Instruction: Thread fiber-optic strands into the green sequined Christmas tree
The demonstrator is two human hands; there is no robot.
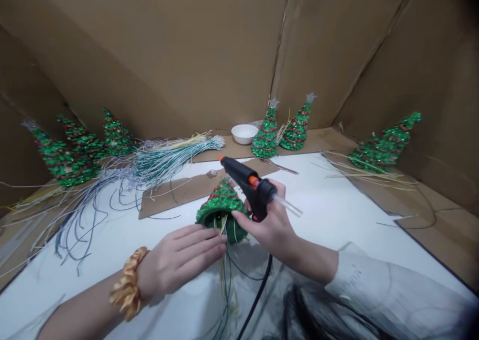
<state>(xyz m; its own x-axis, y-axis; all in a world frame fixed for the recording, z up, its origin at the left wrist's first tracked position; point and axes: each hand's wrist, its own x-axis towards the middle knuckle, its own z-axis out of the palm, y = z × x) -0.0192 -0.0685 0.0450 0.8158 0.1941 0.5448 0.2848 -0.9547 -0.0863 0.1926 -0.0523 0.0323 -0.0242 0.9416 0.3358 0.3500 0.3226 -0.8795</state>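
Note:
A small green tinsel Christmas tree [224, 196] with red trim lies on its side, its hollow base turned toward me. Thin wires [225, 280] trail out of that opening down the white table. My left hand [177, 257] lies at the lower left rim, fingers stretched out together across the opening and the wires. In my right hand [275, 230] is a black hot glue gun [239, 172], its orange tip pointing up and left and a clear glue stick [288, 204] showing at its back. The right thumb touches the tree's rim.
More decorated trees [63, 158] stand at the left, two by a white bowl [244, 133], and one tilted tree [387, 143] at the right. A wire bundle [172, 155] and a cardboard strip [179, 193] lie behind the work. Cardboard walls [209, 56] enclose the table. A black cord [258, 292] runs toward me.

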